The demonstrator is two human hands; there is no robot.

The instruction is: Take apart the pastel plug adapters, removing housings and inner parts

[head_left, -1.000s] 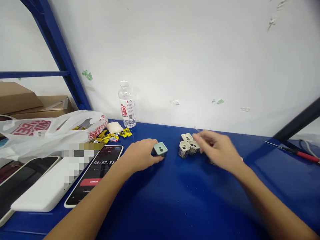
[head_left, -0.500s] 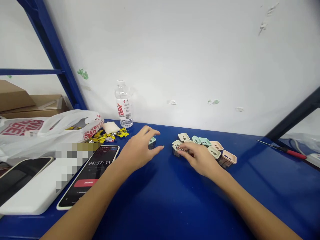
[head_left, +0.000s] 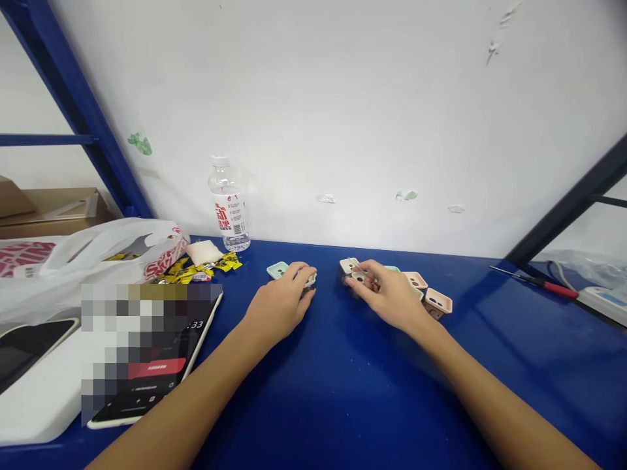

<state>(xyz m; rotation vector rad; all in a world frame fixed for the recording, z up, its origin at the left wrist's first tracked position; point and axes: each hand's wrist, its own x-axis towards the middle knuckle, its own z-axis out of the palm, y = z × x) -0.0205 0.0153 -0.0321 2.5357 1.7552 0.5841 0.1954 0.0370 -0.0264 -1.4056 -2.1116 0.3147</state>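
Small boxes with pastel tops, each top pierced by round holes, look like two-hole pencil sharpeners. My left hand (head_left: 281, 300) is closed on a cream-topped sharpener (head_left: 311, 280), mostly covered by the fingers. Just left of it, partly behind the hand, lies a mint-topped sharpener (head_left: 277, 269). My right hand (head_left: 394, 294) pinches another cream-topped sharpener (head_left: 359, 278) between thumb and fingers. A further cream-topped one (head_left: 349, 264) stands right behind that. Under and beyond the right hand are more, including pink-topped sharpeners (head_left: 439, 301), partly hidden.
At left lie a phone (head_left: 157, 382), a white slab-like object (head_left: 36, 408), yellow wrappers (head_left: 181, 271) and a plastic bag (head_left: 112, 248). A water bottle (head_left: 230, 209) stands by the wall. A red-handled screwdriver (head_left: 558, 288) lies at far right on the blue table (head_left: 343, 405).
My left hand was open before the mint-topped sharpener; now it is closed on a cream-topped one beside it. My right hand has shifted to a different cream-topped sharpener. The view has turned slightly right.
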